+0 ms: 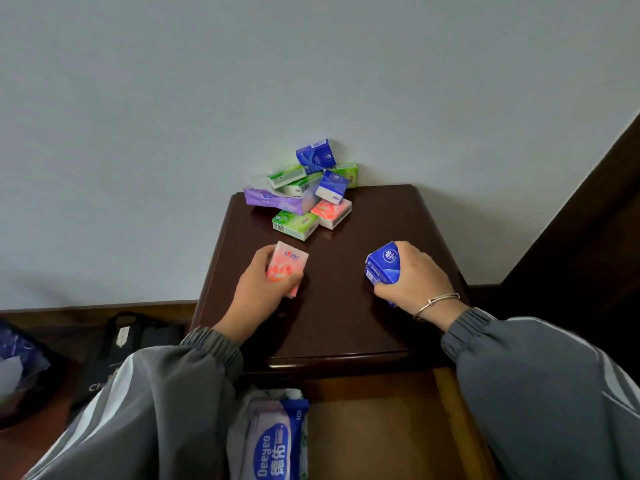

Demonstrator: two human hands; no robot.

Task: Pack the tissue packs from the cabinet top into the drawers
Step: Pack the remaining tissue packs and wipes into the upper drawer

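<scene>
My left hand grips a pink tissue pack just above the dark wooden cabinet top. My right hand holds a blue tissue pack at the same height, to the right. A pile of several packs, blue, green, pink and a larger purple one, lies at the cabinet's back edge against the wall. Below the front edge a drawer stands open, with a blue-and-white wipes pack in its left part.
A black bag and a blue plastic bag sit on the floor to the left. A dark wooden panel rises at the right. The grey wall stands directly behind the cabinet.
</scene>
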